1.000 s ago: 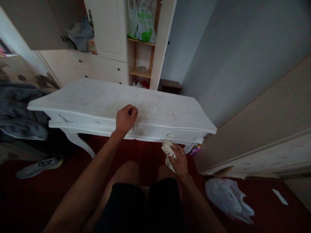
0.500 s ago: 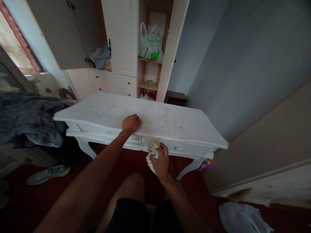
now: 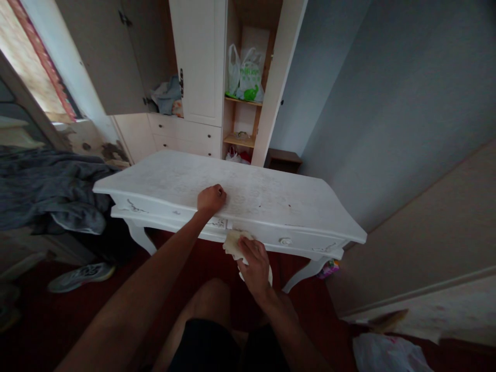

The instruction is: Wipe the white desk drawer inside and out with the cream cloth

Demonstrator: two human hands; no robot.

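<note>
A white console table [image 3: 271,199] with carved drawer fronts stands in front of me, its top dusty and marked. My left hand [image 3: 210,199] rests on the front edge of the top, fingers curled into a loose fist with nothing visible in it. My right hand [image 3: 253,263] presses a crumpled pale cloth [image 3: 233,243] against the drawer front just under the top, left of a round drawer knob [image 3: 285,241]. My bare knees and black shorts show below.
A wardrobe [image 3: 201,72] stands behind the table with open shelves holding plastic bags [image 3: 245,72]. A dark blanket [image 3: 46,188] lies at left, a sneaker [image 3: 79,275] on the red floor. A white plastic bag [image 3: 387,354] lies at bottom right beside a leaning board [image 3: 426,243].
My right hand with the cloth has slid left along the drawer front, from near the knob toward the table's middle. The left hand has stayed on the edge. My view rose.
</note>
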